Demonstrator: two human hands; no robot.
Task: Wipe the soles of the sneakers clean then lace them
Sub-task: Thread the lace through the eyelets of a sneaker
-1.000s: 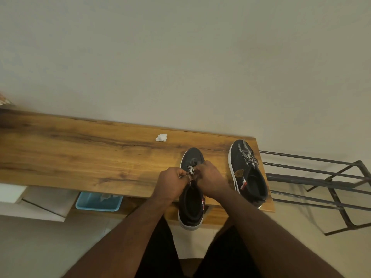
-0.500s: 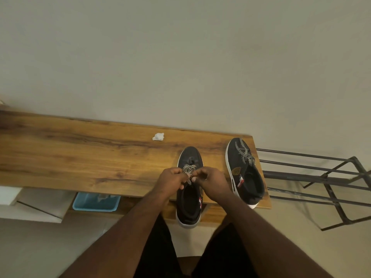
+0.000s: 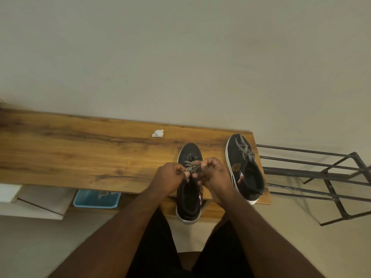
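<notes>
The wiping is judged to be finished, since a crumpled tissue [image 3: 158, 133] is lying discarded on the far part of the table [image 3: 80, 149] and both sneakers are standing sole-down. The right sneaker [image 3: 244, 167], at the table's right end, is already being shown with its lace threaded and bunched. The left sneaker [image 3: 189, 185], at the near edge with its heel overhanging, is being laced now, so only this lacing appears to be left. Its striped lace [image 3: 190, 167] is being pinched by the left hand [image 3: 170, 177] and by the right hand [image 3: 215, 173], both curled, knuckles up, close together above the tongue.
</notes>
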